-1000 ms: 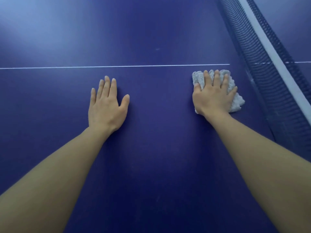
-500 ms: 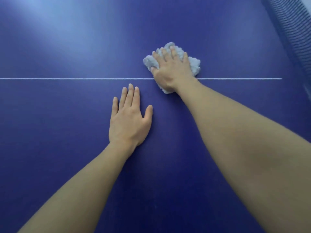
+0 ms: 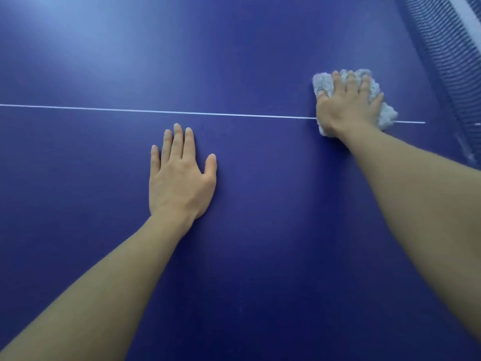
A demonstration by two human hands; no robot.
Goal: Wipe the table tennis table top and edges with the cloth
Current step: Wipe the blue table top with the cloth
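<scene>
From the head camera, looking down: a dark blue table (image 3: 260,256) fills nearly the whole view. A thin white line (image 3: 156,111) runs across it from the left edge toward the right, sloping slightly downward as it goes.

The left hand (image 3: 179,178) lies palm down on the table, just below the white line and not touching it. Its fingers (image 3: 178,142) are straight and close together, the thumb spread a little to the right; it holds nothing. The bare forearm runs back to the lower left corner.

The right hand (image 3: 347,105) presses on a crumpled white cloth (image 3: 324,84), which sits on the table at the upper right, right over the white line. The cloth shows past the hand at the upper left, above the fingertips, and at the lower right. The fingers look mostly flat on top of the cloth, with the tips perhaps bent a little into its folds; the view is too soft there to be sure. The bare right forearm runs back to the lower right edge.

The net (image 3: 453,61) stands at the far right, a dark mesh with a white band along its top in the corner. The cloth is near it but apart from it, and the white line ends just short of the net.
</scene>
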